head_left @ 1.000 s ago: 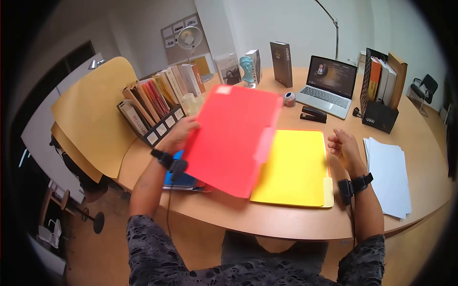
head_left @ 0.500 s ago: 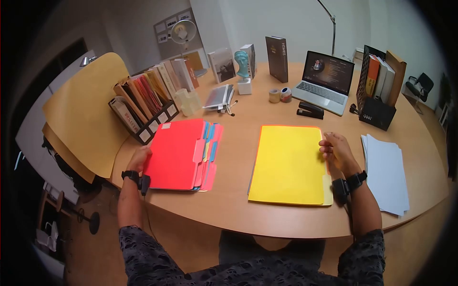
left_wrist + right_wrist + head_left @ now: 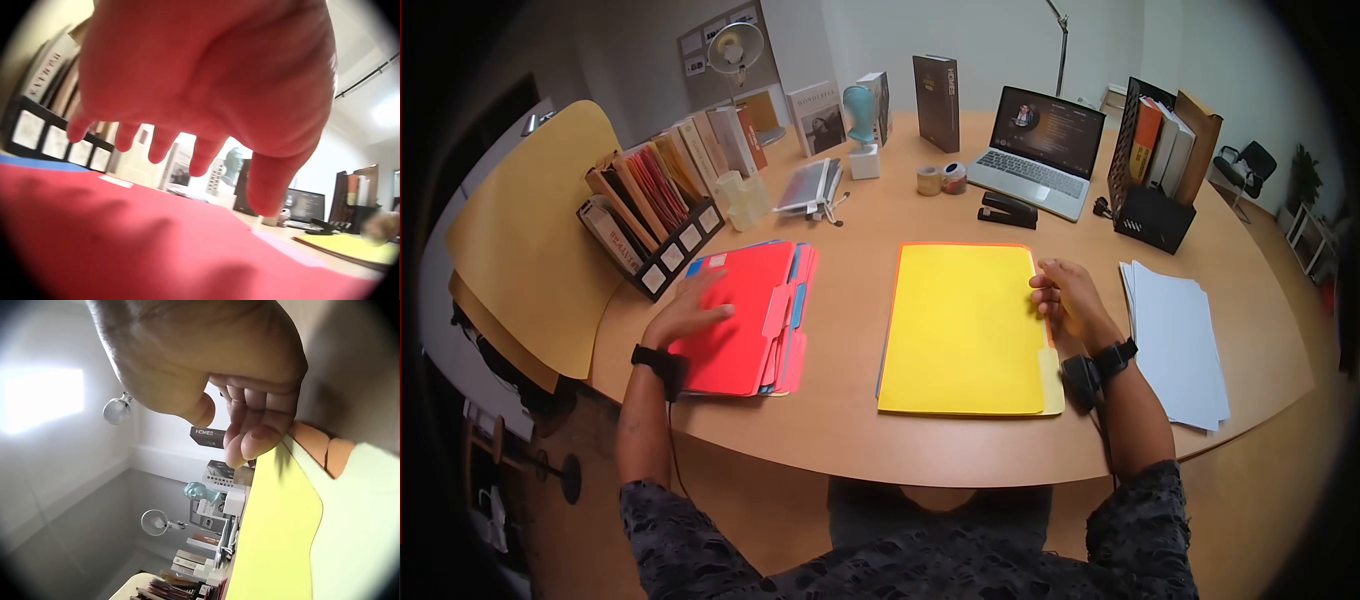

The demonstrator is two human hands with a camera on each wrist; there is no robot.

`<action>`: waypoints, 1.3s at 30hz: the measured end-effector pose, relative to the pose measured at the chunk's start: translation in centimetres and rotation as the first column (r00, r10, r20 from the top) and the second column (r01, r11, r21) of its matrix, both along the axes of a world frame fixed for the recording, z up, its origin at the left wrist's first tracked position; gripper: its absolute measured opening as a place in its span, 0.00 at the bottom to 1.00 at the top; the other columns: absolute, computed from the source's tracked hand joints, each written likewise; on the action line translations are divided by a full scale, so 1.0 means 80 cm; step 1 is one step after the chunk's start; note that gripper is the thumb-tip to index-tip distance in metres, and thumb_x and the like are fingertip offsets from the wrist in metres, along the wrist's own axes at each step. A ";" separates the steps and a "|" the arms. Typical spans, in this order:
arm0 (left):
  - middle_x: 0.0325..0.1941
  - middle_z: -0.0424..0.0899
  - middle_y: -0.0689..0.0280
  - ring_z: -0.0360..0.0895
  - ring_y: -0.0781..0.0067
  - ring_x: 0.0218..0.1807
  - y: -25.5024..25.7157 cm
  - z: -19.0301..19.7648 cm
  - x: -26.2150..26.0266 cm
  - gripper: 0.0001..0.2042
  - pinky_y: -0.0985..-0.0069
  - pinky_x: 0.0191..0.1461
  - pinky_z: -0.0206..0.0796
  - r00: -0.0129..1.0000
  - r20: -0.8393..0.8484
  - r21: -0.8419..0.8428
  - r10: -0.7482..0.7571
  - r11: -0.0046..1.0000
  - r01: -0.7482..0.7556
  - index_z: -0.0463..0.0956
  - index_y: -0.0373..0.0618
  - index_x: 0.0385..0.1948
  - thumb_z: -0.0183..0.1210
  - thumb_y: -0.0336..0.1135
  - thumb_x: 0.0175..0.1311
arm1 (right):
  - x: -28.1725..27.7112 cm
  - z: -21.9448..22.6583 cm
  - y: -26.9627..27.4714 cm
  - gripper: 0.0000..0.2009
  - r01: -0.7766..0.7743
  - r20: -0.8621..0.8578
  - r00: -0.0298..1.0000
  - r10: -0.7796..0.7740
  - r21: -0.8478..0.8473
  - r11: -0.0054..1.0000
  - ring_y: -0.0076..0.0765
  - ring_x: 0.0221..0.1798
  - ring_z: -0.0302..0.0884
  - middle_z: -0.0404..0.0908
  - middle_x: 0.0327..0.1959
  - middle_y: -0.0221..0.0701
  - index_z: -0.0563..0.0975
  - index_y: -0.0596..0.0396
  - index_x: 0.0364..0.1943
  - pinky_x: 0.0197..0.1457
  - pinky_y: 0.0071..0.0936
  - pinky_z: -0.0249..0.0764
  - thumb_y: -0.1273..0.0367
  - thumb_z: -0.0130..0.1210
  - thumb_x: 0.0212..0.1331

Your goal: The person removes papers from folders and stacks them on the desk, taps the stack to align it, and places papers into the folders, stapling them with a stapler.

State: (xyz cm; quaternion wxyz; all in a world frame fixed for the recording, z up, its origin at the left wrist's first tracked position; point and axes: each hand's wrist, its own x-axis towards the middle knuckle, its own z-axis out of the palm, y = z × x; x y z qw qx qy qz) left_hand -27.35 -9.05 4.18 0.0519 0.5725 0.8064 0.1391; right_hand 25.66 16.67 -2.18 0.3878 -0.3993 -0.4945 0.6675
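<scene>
A stack of folders with a red one [image 3: 745, 335] on top lies at the left of the table. Over its left part the left hand [image 3: 690, 312] is spread; the left wrist view shows its fingers apart above the red folder [image 3: 125, 231], with a gap beneath. A second stack, topped by a yellow folder [image 3: 965, 330], lies near the middle. Beside its right edge rests the right hand [image 3: 1075, 298], fingers loosely bent and holding nothing; in the right wrist view the hand [image 3: 219, 381] is next to the yellow folder [image 3: 275, 531].
White papers [image 3: 1175, 345] lie at the right. Behind are a black stapler [image 3: 1007, 211], tape rolls [image 3: 941, 180], a laptop [image 3: 1040, 150] and a file holder [image 3: 1155, 215]. At the back left stand a file organizer [image 3: 665, 260], a clear holder [image 3: 743, 200] and a teal bust [image 3: 861, 115].
The red folder has gone from the air onto the left stack. The left hand has let go of the stack's edge and moved over its top. The head view has shifted right.
</scene>
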 end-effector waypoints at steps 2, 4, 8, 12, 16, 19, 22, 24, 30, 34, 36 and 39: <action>0.77 0.49 0.46 0.41 0.45 0.79 0.021 0.003 0.032 0.43 0.54 0.78 0.39 0.984 -0.013 -0.207 -0.180 0.963 0.174 0.58 0.52 0.71 0.65 0.58 0.54 | 0.000 0.000 0.000 0.10 0.004 0.027 1.000 -0.004 0.012 1.000 0.23 0.27 0.76 0.77 0.32 0.30 0.73 0.54 0.46 0.27 0.18 0.73 0.63 0.49 0.70; 0.78 0.47 0.46 0.41 0.44 0.79 0.035 0.000 0.054 0.44 0.54 0.78 0.39 0.986 -0.021 -0.302 -0.167 0.941 0.153 0.57 0.53 0.72 0.65 0.60 0.53 | 0.001 0.001 -0.002 0.10 0.004 0.028 1.000 -0.005 0.012 1.000 0.23 0.28 0.75 0.77 0.33 0.31 0.73 0.55 0.45 0.27 0.19 0.73 0.63 0.48 0.71; 0.78 0.46 0.45 0.40 0.43 0.79 0.045 -0.017 0.053 0.47 0.54 0.78 0.39 0.988 0.030 -0.359 -0.154 0.921 0.155 0.56 0.52 0.72 0.64 0.63 0.52 | 0.006 0.004 -0.002 0.11 0.012 0.025 1.000 -0.012 0.008 1.000 0.24 0.28 0.75 0.77 0.33 0.31 0.73 0.57 0.43 0.28 0.20 0.73 0.63 0.48 0.71; 0.77 0.48 0.43 0.42 0.44 0.79 0.048 -0.016 0.056 0.47 0.56 0.78 0.40 0.979 0.046 -0.336 -0.198 0.920 0.202 0.56 0.48 0.72 0.64 0.62 0.52 | 0.008 -0.002 0.006 0.12 0.008 0.046 0.999 -0.009 0.015 1.000 0.24 0.28 0.76 0.77 0.34 0.31 0.73 0.57 0.43 0.29 0.20 0.74 0.62 0.48 0.71; 0.73 0.57 0.41 0.50 0.46 0.77 0.056 -0.009 0.083 0.43 0.59 0.77 0.44 0.969 0.006 -0.234 -0.246 0.942 0.240 0.60 0.41 0.69 0.64 0.58 0.55 | 0.008 -0.002 0.005 0.12 -0.005 0.058 0.998 0.005 0.006 1.000 0.24 0.28 0.76 0.77 0.34 0.31 0.72 0.57 0.43 0.30 0.21 0.75 0.61 0.48 0.71; 0.71 0.61 0.41 0.54 0.46 0.75 0.074 -0.010 0.128 0.40 0.59 0.76 0.46 0.926 0.092 -0.138 -0.365 0.917 0.375 0.63 0.39 0.66 0.64 0.56 0.56 | 0.007 -0.002 0.004 0.12 -0.011 0.064 0.998 0.011 0.002 1.000 0.24 0.28 0.77 0.78 0.34 0.31 0.72 0.56 0.42 0.30 0.22 0.75 0.61 0.48 0.71; 0.70 0.63 0.42 0.56 0.45 0.74 0.101 -0.019 0.175 0.39 0.59 0.76 0.48 0.852 0.153 -0.106 -0.501 0.849 0.518 0.65 0.37 0.65 0.64 0.55 0.57 | 0.010 0.004 0.002 0.11 -0.004 0.069 0.998 0.004 0.000 1.000 0.24 0.29 0.77 0.78 0.34 0.31 0.73 0.56 0.43 0.30 0.22 0.75 0.61 0.49 0.71; 0.70 0.63 0.42 0.55 0.45 0.74 0.116 -0.024 0.205 0.39 0.59 0.76 0.48 0.805 0.134 -0.113 -0.578 0.798 0.592 0.65 0.37 0.65 0.64 0.54 0.57 | 0.013 0.012 0.000 0.12 -0.020 -0.042 0.999 0.020 0.003 1.000 0.24 0.30 0.77 0.78 0.34 0.31 0.73 0.57 0.45 0.32 0.21 0.75 0.62 0.49 0.71; 0.74 0.55 0.43 0.48 0.38 0.76 0.112 -0.034 0.300 0.43 0.50 0.76 0.46 0.575 0.038 -0.177 -0.817 0.560 0.809 0.61 0.44 0.68 0.63 0.62 0.55 | 0.039 0.089 -0.089 0.15 -0.176 -0.021 0.983 0.181 0.152 0.973 0.24 0.32 0.79 0.80 0.34 0.29 0.72 0.62 0.55 0.35 0.21 0.77 0.67 0.48 0.71; 0.76 0.50 0.43 0.45 0.36 0.76 0.106 -0.046 0.317 0.45 0.42 0.73 0.47 0.572 0.003 -0.295 -0.820 0.545 0.784 0.61 0.47 0.69 0.61 0.67 0.53 | 0.104 0.113 -0.206 0.13 -0.497 0.238 0.854 0.463 0.108 0.861 0.25 0.33 0.81 0.83 0.36 0.34 0.72 0.61 0.55 0.37 0.22 0.77 0.69 0.50 0.70; 0.76 0.50 0.44 0.44 0.36 0.76 0.111 -0.056 0.312 0.45 0.40 0.72 0.47 0.576 -0.007 -0.286 -0.818 0.553 0.782 0.61 0.48 0.69 0.60 0.68 0.53 | 0.120 0.100 -0.231 0.13 -0.468 0.268 0.856 0.443 0.033 0.883 0.24 0.36 0.81 0.83 0.37 0.32 0.73 0.61 0.53 0.39 0.21 0.76 0.69 0.51 0.71; 0.76 0.49 0.45 0.43 0.34 0.76 0.114 -0.064 0.307 0.46 0.29 0.67 0.48 0.566 0.016 -0.239 -0.824 0.546 0.803 0.60 0.51 0.70 0.58 0.71 0.52 | 0.139 0.076 -0.252 0.12 -0.413 0.288 0.868 0.404 -0.033 0.910 0.23 0.37 0.80 0.83 0.37 0.32 0.74 0.62 0.52 0.40 0.22 0.76 0.68 0.51 0.71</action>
